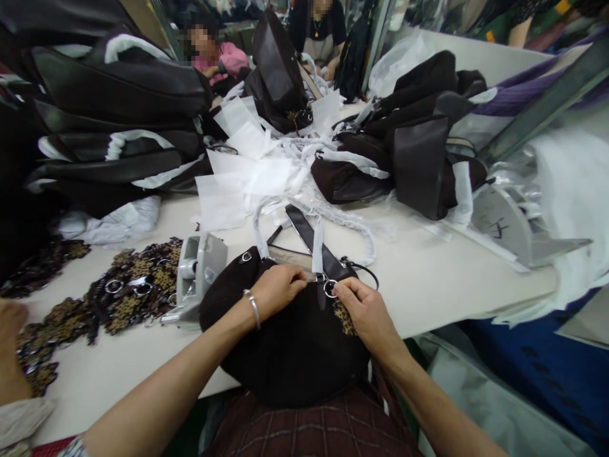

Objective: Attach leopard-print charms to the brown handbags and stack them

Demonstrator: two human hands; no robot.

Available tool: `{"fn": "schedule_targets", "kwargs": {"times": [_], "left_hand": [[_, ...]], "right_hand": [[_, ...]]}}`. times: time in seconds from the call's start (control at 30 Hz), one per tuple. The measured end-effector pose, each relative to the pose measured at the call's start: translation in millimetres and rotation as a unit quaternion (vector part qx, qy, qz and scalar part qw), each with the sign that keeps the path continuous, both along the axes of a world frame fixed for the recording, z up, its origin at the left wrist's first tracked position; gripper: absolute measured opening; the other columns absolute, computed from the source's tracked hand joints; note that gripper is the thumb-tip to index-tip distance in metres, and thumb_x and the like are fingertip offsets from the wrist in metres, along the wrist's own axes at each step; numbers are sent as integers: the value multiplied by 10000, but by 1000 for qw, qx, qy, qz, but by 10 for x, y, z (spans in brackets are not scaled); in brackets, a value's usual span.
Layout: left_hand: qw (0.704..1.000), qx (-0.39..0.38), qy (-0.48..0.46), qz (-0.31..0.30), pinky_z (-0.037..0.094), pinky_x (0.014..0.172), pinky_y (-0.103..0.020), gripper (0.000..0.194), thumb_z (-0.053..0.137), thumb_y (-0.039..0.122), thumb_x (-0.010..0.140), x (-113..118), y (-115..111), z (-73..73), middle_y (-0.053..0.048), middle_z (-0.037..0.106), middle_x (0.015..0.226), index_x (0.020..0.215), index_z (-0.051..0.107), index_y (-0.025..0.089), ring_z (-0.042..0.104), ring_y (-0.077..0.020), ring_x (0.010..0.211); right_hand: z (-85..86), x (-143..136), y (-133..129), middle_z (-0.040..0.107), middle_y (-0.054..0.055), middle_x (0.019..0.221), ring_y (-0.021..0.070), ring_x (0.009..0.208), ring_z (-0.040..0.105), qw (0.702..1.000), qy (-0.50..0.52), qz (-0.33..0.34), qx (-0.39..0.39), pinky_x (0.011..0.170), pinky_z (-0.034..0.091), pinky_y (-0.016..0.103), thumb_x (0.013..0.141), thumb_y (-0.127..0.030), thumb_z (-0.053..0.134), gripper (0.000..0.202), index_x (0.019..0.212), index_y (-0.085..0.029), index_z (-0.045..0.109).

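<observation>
the dark bag [285, 355] sits at the bench's [419, 273] near edge, its lower part reaching past it. the left hand [280, 289] is closed on the bag's top rim; the right hand [364, 311] pinches the metal ring [330, 289] above a leopard-print charm [345, 318]. a grey holder [202, 273] crowds the bag's left; bare bench opens to its right. black handwriting marks the grey stand [504, 222] at far right, unreadable; lettering on the blue surface [537, 374] below is too blurred.
</observation>
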State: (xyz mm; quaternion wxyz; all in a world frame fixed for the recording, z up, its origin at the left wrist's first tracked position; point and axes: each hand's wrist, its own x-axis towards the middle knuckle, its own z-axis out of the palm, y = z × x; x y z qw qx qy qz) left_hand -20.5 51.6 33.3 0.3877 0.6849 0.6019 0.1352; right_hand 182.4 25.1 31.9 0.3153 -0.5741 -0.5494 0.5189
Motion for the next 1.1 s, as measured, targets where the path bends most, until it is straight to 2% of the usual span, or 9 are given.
{"fn": "schedule_targets", "kwargs": {"times": [0.07, 0.17, 0.23, 0.33, 0.4, 0.53, 0.73, 0.9, 1.1], "left_hand": [[997, -3, 65, -30, 423, 674, -274, 106, 605, 238, 753, 20, 105, -140, -39, 693, 788, 795, 692, 194, 611, -192, 745], [999, -27, 31, -31, 425, 587, -243, 137, 633, 275, 735, 123, 187, -366, -38, 676, 769, 826, 679, 183, 606, -176, 704], [995, -83, -48, 10, 410, 498, -214, 148, 614, 299, 760, 206, 217, -483, -16, 629, 687, 812, 643, 163, 581, -145, 610], [966, -171, -164, 103, 365, 400, -175, 165, 607, 309, 782, 307, 267, -586, 34, 532, 553, 756, 585, 148, 508, -97, 474], [955, -183, -192, 131, 322, 369, -160, 197, 628, 314, 778, 343, 301, -617, 57, 486, 485, 697, 557, 149, 446, -72, 409], [950, -184, -218, 129, 254, 338, -147, 270, 646, 336, 779, 322, 292, -634, 73, 451, 429, 634, 506, 157, 365, -41, 342], [888, -192, -382, 167, 430, 422, -136, 262, 646, 373, 782, 220, 46, -674, 44, 559, 566, 781, 523, 141, 511, -44, 424], [893, -149, -386, 179, 521, 481, -176, 266, 661, 369, 766, 271, -78, -673, 55, 555, 562, 785, 525, 141, 560, -61, 451], [906, -117, -354, 199, 507, 458, -181, 230, 646, 340, 774, 323, -109, -630, 55, 566, 545, 771, 525, 144, 588, -83, 449]], "right_hand": [[-51, 37, 48, 530, -28, 625, 119, 587, 476, 1000, -6, -3, -17, 536, 361, 219, 873, -463, 561, 319, 750, -175, 616], [-162, 65, 90, 528, -31, 613, 111, 567, 463, 999, 0, 0, -43, 519, 345, 215, 853, -465, 578, 317, 740, -173, 625], [-246, 62, 102, 512, -36, 603, 102, 544, 438, 997, 30, -2, -65, 500, 328, 214, 843, -476, 583, 322, 747, -172, 624], [-341, 37, 116, 485, -41, 592, 95, 533, 408, 993, 71, -19, -89, 491, 313, 214, 826, -490, 594, 334, 745, -166, 611], [-361, 18, 129, 481, -40, 591, 95, 542, 404, 992, 77, -27, -94, 498, 316, 214, 816, -487, 604, 335, 732, -163, 601], [-333, -11, 146, 463, -42, 582, 95, 541, 394, 991, 89, -38, -93, 490, 311, 211, 809, -488, 602, 338, 707, -167, 576], [-380, -43, 150, 476, -38, 585, 101, 527, 409, 991, 90, -58, -85, 476, 326, 215, 798, -498, 607, 345, 691, -173, 562], [-451, -87, 182, 464, -46, 566, 94, 501, 393, 986, 108, -65, -109, 459, 310, 215, 772, -481, 627, 328, 684, -172, 557], [-435, -133, 202, 449, -53, 553, 85, 485, 364, 975, 153, -74, -145, 455, 292, 213, 730, -469, 661, 324, 678, -170, 544]]}}
